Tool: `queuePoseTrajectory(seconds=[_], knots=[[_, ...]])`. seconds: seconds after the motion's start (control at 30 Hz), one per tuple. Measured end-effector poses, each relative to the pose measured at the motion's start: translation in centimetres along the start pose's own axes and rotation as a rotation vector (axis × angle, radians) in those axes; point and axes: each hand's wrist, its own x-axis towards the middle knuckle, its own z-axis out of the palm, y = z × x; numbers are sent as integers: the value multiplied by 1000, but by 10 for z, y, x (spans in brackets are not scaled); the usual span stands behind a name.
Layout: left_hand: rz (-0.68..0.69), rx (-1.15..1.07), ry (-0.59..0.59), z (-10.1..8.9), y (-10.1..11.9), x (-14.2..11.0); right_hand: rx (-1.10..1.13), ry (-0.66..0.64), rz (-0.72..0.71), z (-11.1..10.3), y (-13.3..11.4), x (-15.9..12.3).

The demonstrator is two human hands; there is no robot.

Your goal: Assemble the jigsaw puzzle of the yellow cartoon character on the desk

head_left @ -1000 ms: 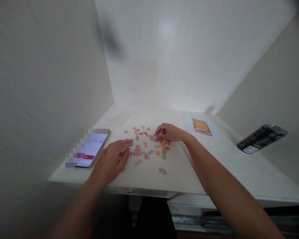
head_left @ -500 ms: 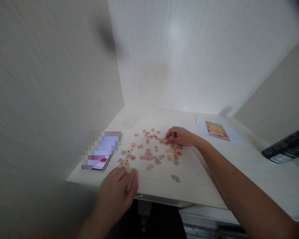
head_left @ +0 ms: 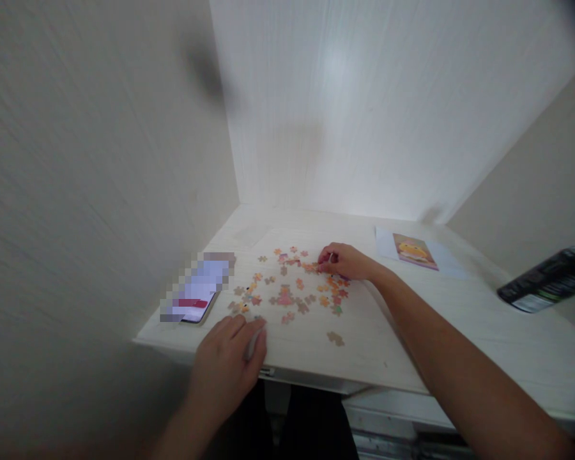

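Observation:
Loose jigsaw puzzle pieces [head_left: 284, 296], some pink, orange and yellow and others grey-brown, lie scattered over the middle of the white table. At the far right of this spread, my right hand [head_left: 342, 260] is closed in a pinch over a puzzle piece [head_left: 311, 267] among the orange ones; the fingers partly hide it. My left hand [head_left: 230, 351] rests by the table's front edge with its fingers curled and the thumb near the index finger. A greyish puzzle piece [head_left: 257, 318] shows at its fingertips. Whatever these fingers hold is hidden.
A phone [head_left: 199, 291], partly pixelated, lies at the left table edge. At the back right is a picture card [head_left: 414, 251] with a yellow figure, on white paper. A dark can [head_left: 549, 281] stands at far right. One pair of joined grey pieces [head_left: 336, 338] lies near the front.
The view has shifted slightly. My right hand stays pinched at nearly the same spot, a touch further left. The left hand has barely moved, still curled at the front edge.

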Motion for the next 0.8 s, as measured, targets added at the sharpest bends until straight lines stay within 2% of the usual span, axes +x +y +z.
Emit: queuePoseTrajectory(seconds=[0.8], knots=[[33,72,-53,-1,-1,1,-109,77,-1,6,1,3]])
